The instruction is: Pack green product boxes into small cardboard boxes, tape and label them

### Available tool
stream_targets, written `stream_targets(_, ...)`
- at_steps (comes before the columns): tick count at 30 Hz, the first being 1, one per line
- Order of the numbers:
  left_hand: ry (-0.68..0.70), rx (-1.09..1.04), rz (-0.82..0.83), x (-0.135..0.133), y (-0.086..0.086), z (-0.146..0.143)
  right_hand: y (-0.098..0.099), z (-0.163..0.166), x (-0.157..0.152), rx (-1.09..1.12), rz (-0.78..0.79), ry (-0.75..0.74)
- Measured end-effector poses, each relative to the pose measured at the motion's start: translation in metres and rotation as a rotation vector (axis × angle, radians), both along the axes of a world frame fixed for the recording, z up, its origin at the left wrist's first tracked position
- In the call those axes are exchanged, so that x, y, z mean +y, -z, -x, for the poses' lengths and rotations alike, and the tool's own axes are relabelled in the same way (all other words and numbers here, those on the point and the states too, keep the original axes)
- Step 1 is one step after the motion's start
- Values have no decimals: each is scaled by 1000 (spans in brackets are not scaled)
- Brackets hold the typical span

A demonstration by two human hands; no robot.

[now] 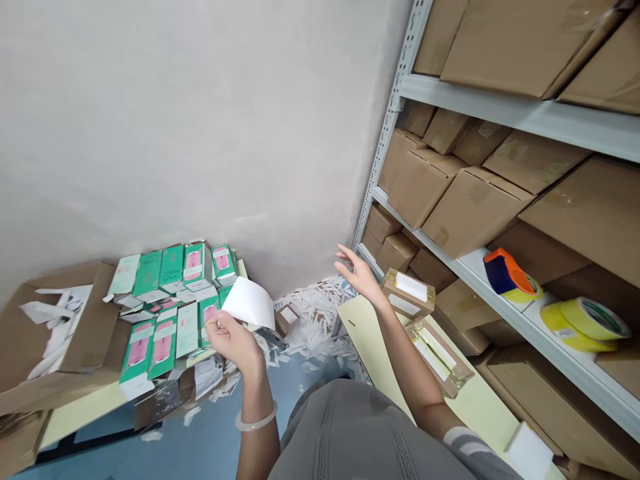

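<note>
My left hand (234, 341) pinches a white sheet of paper (250, 303), held up in front of a stack of green and pink boxes (170, 300). A pale bangle sits on that wrist. My right hand (356, 272) is raised with its fingers spread and holds nothing. It hovers just left of a small taped brown parcel (407, 294) that rests on a pale yellow table (480, 400). Another taped parcel (440, 350) lies on the same table, closer to me.
A metal shelf rack (500, 113) on the right is filled with brown cartons, with a tape dispenser (507, 275) and yellow tape rolls (583, 323) on one shelf. An open carton (75, 333) with white paper sits left. Paper scraps (313, 320) litter the blue floor.
</note>
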State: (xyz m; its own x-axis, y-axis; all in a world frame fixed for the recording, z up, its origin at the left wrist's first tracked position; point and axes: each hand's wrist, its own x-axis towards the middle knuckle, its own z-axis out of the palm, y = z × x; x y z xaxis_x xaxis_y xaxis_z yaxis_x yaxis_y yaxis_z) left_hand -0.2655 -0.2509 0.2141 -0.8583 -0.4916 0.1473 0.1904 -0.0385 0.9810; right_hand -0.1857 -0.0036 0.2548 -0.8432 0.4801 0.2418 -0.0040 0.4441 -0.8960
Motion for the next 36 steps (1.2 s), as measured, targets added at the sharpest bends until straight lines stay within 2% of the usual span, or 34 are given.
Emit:
stream_targets(4,202,39,-42,35,-5,-5,-22,-31,-1,82,12,28)
stream_targets(7,389,134,45,73,-19,-16,-35,-55,-5,121,29,27)
stream_targets(12,801,357,159,138,-46,-56,-50,-90,-13,152,155,23)
stream_targets(14,949,461,215,157,-49,-75,-53,-104,-12,163,213,70)
stream_targets(16,1035,559,300,171,-49,-91,-52,-118,-9,189,259,150)
stream_targets(20,1098,718,442,192,-44,-118,-46,-146,-1,274,331,353)
stream_targets(27,1127,912,509,219,-38,-149,-39,-180,10,463,417,658)
stream_targets(36,1199,926,575,248,-28,-174,-23,-223,33,578,379,1000)
